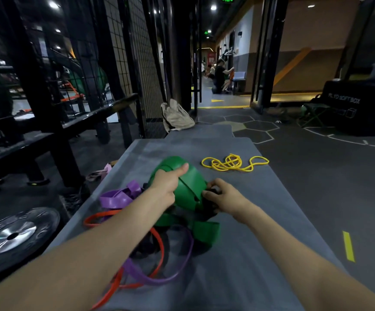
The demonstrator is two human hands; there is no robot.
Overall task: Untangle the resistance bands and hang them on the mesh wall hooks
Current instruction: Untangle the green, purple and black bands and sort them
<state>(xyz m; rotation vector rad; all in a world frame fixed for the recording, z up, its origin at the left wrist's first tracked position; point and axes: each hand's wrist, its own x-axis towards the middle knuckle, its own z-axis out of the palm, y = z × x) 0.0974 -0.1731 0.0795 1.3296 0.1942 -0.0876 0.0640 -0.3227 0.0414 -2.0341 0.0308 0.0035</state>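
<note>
A tangle of resistance bands is spread over a grey mat (260,198) on the gym floor. The wide green band (188,187) is gripped by the left hand (167,184), with the fingers curled round its folded loops and the thumb laid flat along the top, so that part of it is lifted above the heap. A black band (212,190), caught up in the green one, is pinched by the right hand (223,196) just beside the green loops. The rest of the green band trails down to the mat between the forearms. A purple band (119,197) is bunched to the left of the hands, and thin purple loops run nearer the camera, crossed by an orange band (157,248). A thin yellow band (232,163) lies apart, coiled loosely on the far right of the mat. The black mesh wall (128,52) stands to the left, well away from the heap. A weight plate (14,236) lies on the floor at the lower left.
</note>
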